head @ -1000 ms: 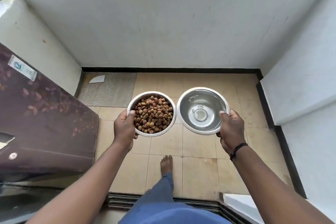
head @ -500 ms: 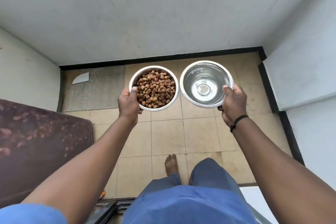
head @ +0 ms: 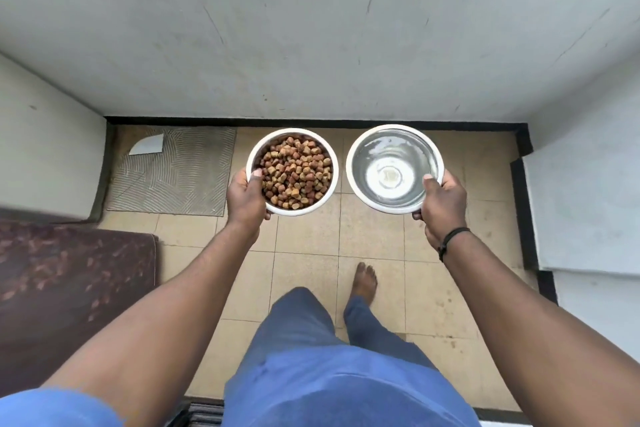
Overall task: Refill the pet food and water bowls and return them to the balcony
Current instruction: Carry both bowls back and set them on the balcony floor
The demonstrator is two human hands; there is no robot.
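Observation:
I hold two round steel bowls level in front of me, above the tiled balcony floor (head: 311, 239). The food bowl (head: 326, 191), heaped with brown kibble, is in my left hand (head: 247, 196), thumb over its near-left rim. The water bowl (head: 394, 168), with clear water in it, is in my right hand (head: 443, 204), thumb hooked over its near-right rim. The bowls sit side by side with a small gap between them.
A grey ribbed mat (head: 176, 172) with a white shard on it lies in the far left corner. A dark patterned door (head: 69, 288) juts in at the left. White walls with black skirting close the balcony ahead and right. My bare foot (head: 363, 282) stands on the tiles.
I have stepped further onto the balcony, right foot now leading. Both bowls stay gripped and level, now nearer the far wall. The patterned door has slid back on my left.

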